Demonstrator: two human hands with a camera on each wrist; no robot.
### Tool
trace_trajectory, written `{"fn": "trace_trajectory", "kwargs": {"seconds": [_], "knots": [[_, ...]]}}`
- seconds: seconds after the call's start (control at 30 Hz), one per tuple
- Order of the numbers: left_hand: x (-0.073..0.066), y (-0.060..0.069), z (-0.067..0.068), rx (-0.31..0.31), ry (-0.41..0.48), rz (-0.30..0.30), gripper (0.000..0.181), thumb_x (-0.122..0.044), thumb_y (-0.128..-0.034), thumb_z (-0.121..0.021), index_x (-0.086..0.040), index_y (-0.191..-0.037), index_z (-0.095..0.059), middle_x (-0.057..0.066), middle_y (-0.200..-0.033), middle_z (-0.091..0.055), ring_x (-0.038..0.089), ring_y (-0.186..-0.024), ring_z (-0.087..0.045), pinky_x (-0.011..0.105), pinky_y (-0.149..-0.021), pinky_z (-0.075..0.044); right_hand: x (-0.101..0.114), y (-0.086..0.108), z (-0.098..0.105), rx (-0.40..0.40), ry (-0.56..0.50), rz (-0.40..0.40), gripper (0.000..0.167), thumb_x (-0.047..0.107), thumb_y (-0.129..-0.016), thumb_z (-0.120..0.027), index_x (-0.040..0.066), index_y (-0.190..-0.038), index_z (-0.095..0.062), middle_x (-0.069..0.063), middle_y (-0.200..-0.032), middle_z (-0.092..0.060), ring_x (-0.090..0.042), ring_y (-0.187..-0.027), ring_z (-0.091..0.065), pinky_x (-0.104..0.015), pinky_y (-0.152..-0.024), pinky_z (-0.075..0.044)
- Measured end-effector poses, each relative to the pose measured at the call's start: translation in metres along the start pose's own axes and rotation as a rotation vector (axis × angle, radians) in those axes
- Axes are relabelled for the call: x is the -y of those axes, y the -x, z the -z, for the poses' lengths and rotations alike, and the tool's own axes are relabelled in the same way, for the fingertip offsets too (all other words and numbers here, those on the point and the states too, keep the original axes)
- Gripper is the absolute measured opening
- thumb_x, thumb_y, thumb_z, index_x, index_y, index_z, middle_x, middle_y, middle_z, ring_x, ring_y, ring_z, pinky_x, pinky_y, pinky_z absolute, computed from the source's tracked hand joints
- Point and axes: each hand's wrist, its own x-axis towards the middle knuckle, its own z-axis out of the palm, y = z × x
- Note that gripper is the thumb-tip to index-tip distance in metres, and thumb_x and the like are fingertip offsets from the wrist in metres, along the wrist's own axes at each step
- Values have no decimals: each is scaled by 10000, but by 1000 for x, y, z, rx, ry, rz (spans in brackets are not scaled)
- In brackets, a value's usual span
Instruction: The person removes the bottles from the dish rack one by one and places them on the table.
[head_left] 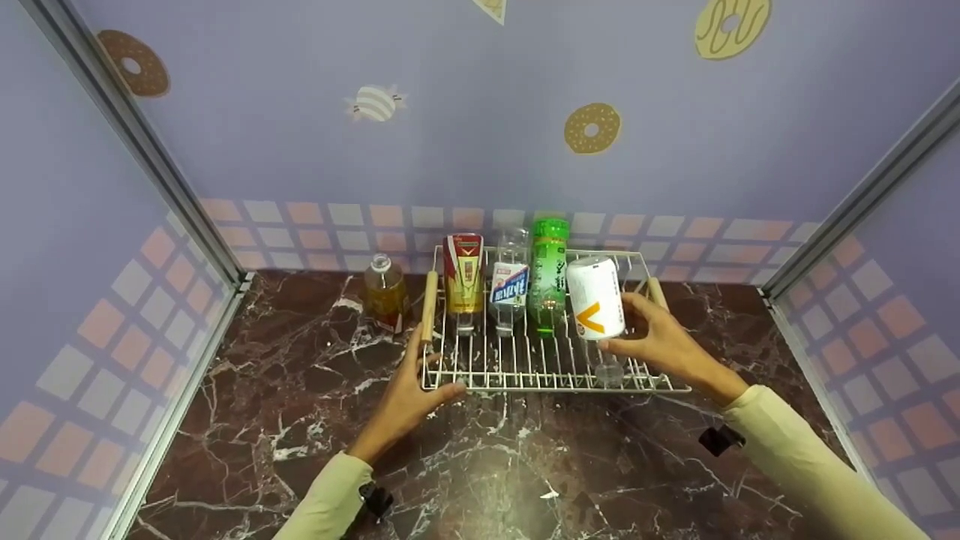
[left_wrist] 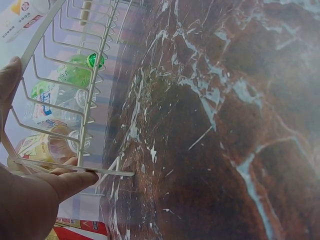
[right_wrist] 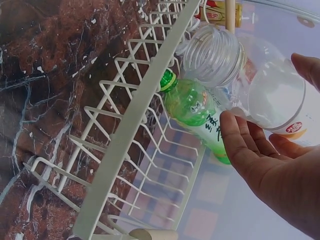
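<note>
White-labelled bottle (head_left: 598,300) is held in R grip (head_left: 664,341), fingers & thumb curled round it, over R part of wire rack (right_wrist: 137,120); contact w/ wires can't be told. Prob. light, smooth, a bit slippery; thin wall may dent if squeezed, so best held round mid-body. Long axis is set roughly front-to-back, clear threaded neck (right_wrist: 212,56) pointed twd person. Rack's L front corner is touched by L grip (head_left: 414,390), thumb spread.

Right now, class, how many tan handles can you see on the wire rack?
2: one tan handle at the wire rack's left end, another at its right end, partly hidden by the right hand.
</note>
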Motion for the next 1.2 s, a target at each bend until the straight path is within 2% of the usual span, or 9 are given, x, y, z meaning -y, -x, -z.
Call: {"fn": "trace_trajectory", "kwargs": {"seconds": [0.07, 0.13, 0.2, 0.37, 0.47, 0.57, 0.8, 1.2], "knots": [[0, 0, 0, -1, -2, -2, 1351, -435, -839, -965, -276, -1789, -17, 307, -1656, -458, 484, -1539, -449, 811, -1179, -354, 0, 2, -1, 3, -11, 12, 782, 18, -893, -892, -132, -1537, -475, -352, -1519, -494, -395, -1208, -693, -264, -986, -629], [0, 0, 0, 0, -2, -5, 1347, -416, -845, -965, -276, -1788, -15, 310, -1655, -458, 482, -1536, -455, 811, -1173, -365, 1, 4, -3, -1, -13, 20, 791, 15, -891, -893, -130, -1545, -472, -351, -1561, -448, -385, -1220, -694, -260, -994, -625], [0, -1, 0, 3, 4, -6, 1333, -377, -859, -961, -279, -1788, -11, 315, -1659, -447, 481, -1535, -456, 805, -1175, -366, 3, 6, -5, 1, -34, 13, 808, 16, -892, -893, -114, -1564, -463, -345, -1556, -470, -381, -1229, -696, -274, -1000, -627], [-1, -2, -1, -2, 11, -18, 1289, -307, -885, -950, -265, -1789, -32, 301, -1718, -355, 463, -1532, -469, 777, -1175, -397, 6, 12, -8, 27, -61, -9, 811, 64, -908, -892, -63, -1582, -460, -264, -1421, -629, -336, -1209, -701, -308, -1004, -634], [-1, -2, -1, -11, 11, -27, 1281, -273, -881, -956, -248, -1789, -54, 291, -1749, -300, 440, -1525, -491, 758, -1155, -443, 6, 15, -10, 52, -88, -8, 788, 60, -921, -879, -58, -1576, -458, -252, -1391, -638, -341, -1184, -708, -347, -988, -650], [-1, -2, 0, -9, 9, -32, 1280, -264, -881, -956, -236, -1789, -55, 302, -1737, -320, 442, -1523, -495, 754, -1143, -459, 6, 18, -11, 62, -107, -3, 781, 46, -925, -871, -50, -1581, -460, -249, -1384, -640, -345, -1174, -713, -369, -983, -656], [1, -3, 0, -7, 11, -26, 1286, -272, -874, -961, -231, -1788, -57, 332, -1683, -402, 469, -1516, -492, 742, -1113, -496, 4, 21, -15, 58, -32, 38, 763, 13, -903, -883, -55, -1561, -503, -208, -1409, -669, -301, -1224, -693, -302, -1047, -607], [1, -3, -1, -14, 22, -13, 1296, -288, -865, -965, -242, -1789, -58, 320, -1686, -401, 475, -1522, -479, 715, -1077, -539, 3, 31, -22, 100, -8, 65, 800, 84, -898, -901, -64, -1570, -492, -200, -1401, -675, -348, -1246, -655, -326, -1052, -602]]}}
